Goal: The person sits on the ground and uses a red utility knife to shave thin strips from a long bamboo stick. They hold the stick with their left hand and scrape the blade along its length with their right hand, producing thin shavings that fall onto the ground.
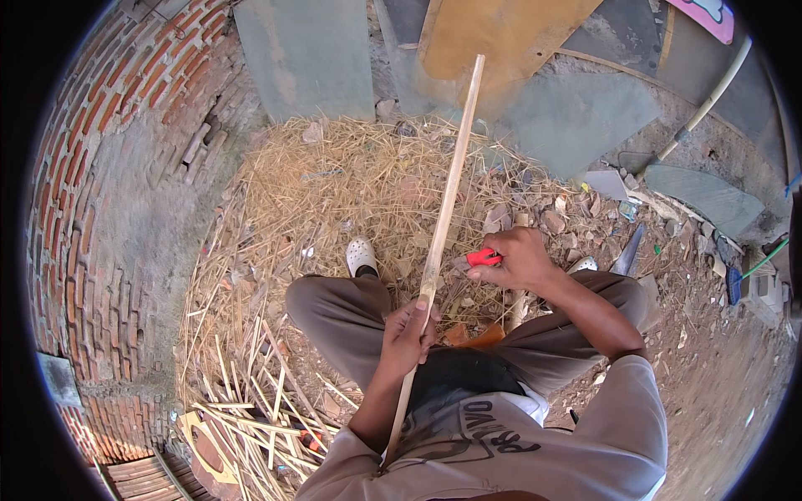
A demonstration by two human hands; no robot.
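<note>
A long pale strip of split wood, likely bamboo (452,179), slants up from my lap past my knees. My left hand (409,334) is closed around its lower part, and the strip's bottom end rests against my shirt. My right hand (520,260) grips the red handle of a small knife (484,257), just right of the strip. The knife's short greyish blade points left toward the strip; whether it touches the wood, I cannot tell.
Thin shavings (334,184) cover the ground ahead. Cut strips (267,409) lie piled at lower left, with an orange-and-black object (312,440) among them. A brick wall (92,209) rises on the left. Grey sheets (309,58) and a tan board (501,42) lean at the back.
</note>
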